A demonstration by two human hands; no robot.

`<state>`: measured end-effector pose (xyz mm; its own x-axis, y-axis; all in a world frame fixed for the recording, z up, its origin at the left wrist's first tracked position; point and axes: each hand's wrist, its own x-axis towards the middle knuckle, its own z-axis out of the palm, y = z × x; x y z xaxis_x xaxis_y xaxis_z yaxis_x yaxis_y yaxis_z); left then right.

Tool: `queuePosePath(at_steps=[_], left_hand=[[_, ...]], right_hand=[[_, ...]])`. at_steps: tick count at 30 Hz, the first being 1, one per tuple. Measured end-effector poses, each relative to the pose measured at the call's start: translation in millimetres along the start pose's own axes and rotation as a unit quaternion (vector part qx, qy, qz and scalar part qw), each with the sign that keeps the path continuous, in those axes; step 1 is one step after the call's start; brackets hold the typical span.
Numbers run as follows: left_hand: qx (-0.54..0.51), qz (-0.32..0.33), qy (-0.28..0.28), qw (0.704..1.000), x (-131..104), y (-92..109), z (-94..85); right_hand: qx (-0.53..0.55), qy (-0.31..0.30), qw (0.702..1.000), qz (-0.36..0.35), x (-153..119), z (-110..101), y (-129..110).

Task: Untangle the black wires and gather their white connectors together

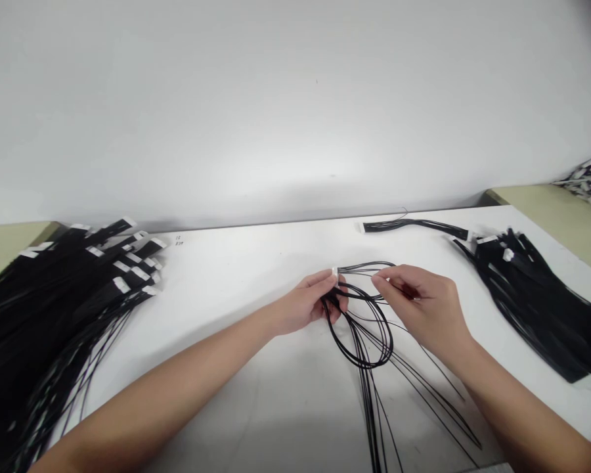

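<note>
Over the middle of the white table, my left hand (322, 295) grips a wire harness (385, 348) by its small white connector (335, 272). Black wires fan out from the connector toward my right hand. Some of them curl into a loop below my left fingers, and long loose ends trail down to the table's front. My right hand (418, 299) is closed in a pinch at the right of the connector, with thumb and forefinger together on a thin black wire of the harness. The exact spot between those fingertips is partly hidden.
At the left lies a large pile of black wire harnesses (44, 315) with white connectors. A smaller black bundle (542, 295) lies at the right, and a single short harness (414, 225) near the back edge. A white wall (276, 118) stands behind the table (236, 263).
</note>
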<state>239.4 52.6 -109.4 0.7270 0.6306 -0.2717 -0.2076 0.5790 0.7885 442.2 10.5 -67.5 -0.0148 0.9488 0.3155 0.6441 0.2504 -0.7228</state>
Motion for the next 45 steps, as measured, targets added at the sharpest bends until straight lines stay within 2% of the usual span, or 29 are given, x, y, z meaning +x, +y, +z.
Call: queuePosePath(at_steps=[4,6,8,11,14,26,30,32,35,37,38,40,43,45], left_hand=[[0.018,0.002,-0.004,1.000,-1.2,1.7,2.2],[0.019,0.000,0.000,1.000,-1.8,2.4,3.4],[0.017,-0.003,0.002,1.000,-2.1,3.1,4.3],[0.017,-0.008,-0.004,1.000,-2.6,4.6,5.1],[0.018,-0.017,-0.008,1.000,-3.1,6.3,5.3],[0.017,-0.018,-0.048,0.999,-3.0,5.0,1.4],[0.000,-0.021,-0.041,0.999,-1.7,4.4,1.3],[-0.025,-0.019,-0.025,0.999,-0.2,4.3,0.7],[-0.079,-0.013,0.001,0.997,2.1,4.5,-1.8],[-0.116,-0.014,0.016,0.993,3.0,4.8,-3.9],[-0.132,-0.016,0.022,0.991,3.2,4.8,-4.7],[-0.155,-0.015,0.028,0.987,3.1,4.6,-5.8],[-0.162,-0.004,0.028,0.986,2.5,3.9,-6.2],[-0.156,0.003,0.024,0.987,2.1,3.5,-6.1]], right_hand=[[0.043,-0.060,0.995,0.063,-1.1,-2.1,1.2],[0.045,-0.063,0.995,0.070,-1.1,-1.8,1.4],[0.026,-0.037,0.998,0.036,-0.5,0.1,1.8],[-0.002,0.016,0.997,-0.076,0.4,5.1,3.2],[-0.008,0.032,0.987,-0.157,-0.1,9.9,4.9],[-0.021,0.022,0.985,-0.172,-1.3,14.2,5.6],[-0.043,0.031,0.981,-0.188,-2.0,15.6,5.5],[-0.086,0.067,0.967,-0.228,-0.8,16.1,6.1],[-0.192,0.163,0.917,-0.309,1.8,15.0,7.9],[-0.224,0.196,0.890,-0.346,2.1,13.4,9.1],[-0.217,0.190,0.889,-0.355,1.3,12.8,9.4],[-0.168,0.140,0.914,-0.342,-1.8,13.2,9.5],[-0.068,0.031,0.967,-0.242,-8.7,18.3,7.7],[-0.015,-0.034,0.988,-0.151,-12.5,23.1,5.5]])
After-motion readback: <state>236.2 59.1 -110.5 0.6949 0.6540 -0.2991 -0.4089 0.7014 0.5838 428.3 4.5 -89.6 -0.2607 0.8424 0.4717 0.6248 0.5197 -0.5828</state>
